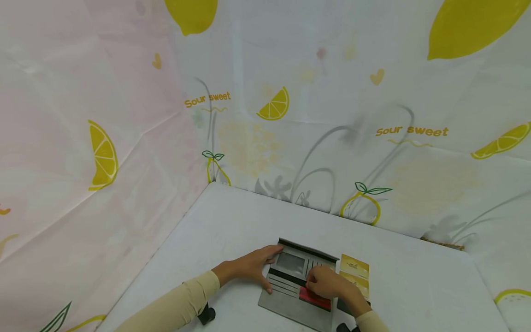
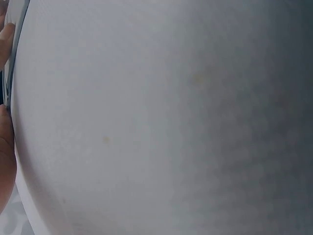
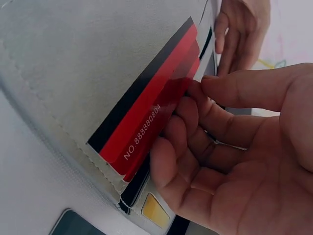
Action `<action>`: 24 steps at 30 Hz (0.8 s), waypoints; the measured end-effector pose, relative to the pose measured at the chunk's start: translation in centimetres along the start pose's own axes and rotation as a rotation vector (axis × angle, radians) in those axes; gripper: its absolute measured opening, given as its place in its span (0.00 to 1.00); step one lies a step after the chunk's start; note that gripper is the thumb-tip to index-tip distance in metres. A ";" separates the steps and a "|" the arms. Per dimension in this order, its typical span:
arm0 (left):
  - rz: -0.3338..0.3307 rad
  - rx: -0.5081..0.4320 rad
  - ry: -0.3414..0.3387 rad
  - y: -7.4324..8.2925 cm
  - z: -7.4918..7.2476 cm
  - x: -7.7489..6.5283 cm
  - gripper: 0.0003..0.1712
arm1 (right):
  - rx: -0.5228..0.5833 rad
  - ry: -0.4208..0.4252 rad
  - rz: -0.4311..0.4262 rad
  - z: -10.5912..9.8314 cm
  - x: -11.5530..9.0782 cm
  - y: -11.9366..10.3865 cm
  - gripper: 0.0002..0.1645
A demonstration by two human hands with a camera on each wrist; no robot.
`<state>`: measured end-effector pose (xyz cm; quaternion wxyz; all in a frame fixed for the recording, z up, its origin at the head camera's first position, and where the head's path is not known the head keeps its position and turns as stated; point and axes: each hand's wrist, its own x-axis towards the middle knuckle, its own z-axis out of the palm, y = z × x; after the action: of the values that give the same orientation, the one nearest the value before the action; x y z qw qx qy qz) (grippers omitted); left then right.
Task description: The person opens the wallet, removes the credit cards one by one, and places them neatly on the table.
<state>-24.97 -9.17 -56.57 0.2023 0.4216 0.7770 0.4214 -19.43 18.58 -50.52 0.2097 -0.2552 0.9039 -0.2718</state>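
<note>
A grey card wallet (image 1: 275,304) lies unfolded on the white table, with dark bands, rows of slots and a clear window (image 1: 290,263). My left hand (image 1: 250,265) rests at its left edge, thumb and fingers spread apart. In the left wrist view only parts of the fingers (image 2: 6,152) show at the frame's side. Red cards (image 3: 151,117) with a dark strip lie overlapped at the slots, the printed number showing. With thumb and curled fingers, my right hand (image 3: 234,147) pinches the upper edge of the red card; the exact contact is partly hidden.
Two gold cards (image 1: 354,266) lie to the right of the wallet, above a dark card (image 1: 344,306) partly covered by the right forearm. A lemon-printed cloth (image 1: 265,152) stands behind the white table (image 1: 232,216) and along its left side.
</note>
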 end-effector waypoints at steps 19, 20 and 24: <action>-0.003 -0.012 -0.002 0.2 -0.1 -0.1 0.70 | 0.014 0.003 -0.037 -0.5 0.0 -0.7 0.10; 0.000 -0.016 -0.004 0.1 -0.1 -0.1 0.70 | 0.025 -0.004 -0.043 -0.5 0.1 -0.7 0.10; 0.007 -0.027 -0.006 0.3 0.0 0.0 0.70 | 0.077 -0.039 -0.062 -0.5 0.2 -0.4 0.09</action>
<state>-24.85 -9.11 -56.30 0.2090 0.4227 0.7693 0.4312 -19.73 18.36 -49.91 0.2282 -0.2798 0.8803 -0.3076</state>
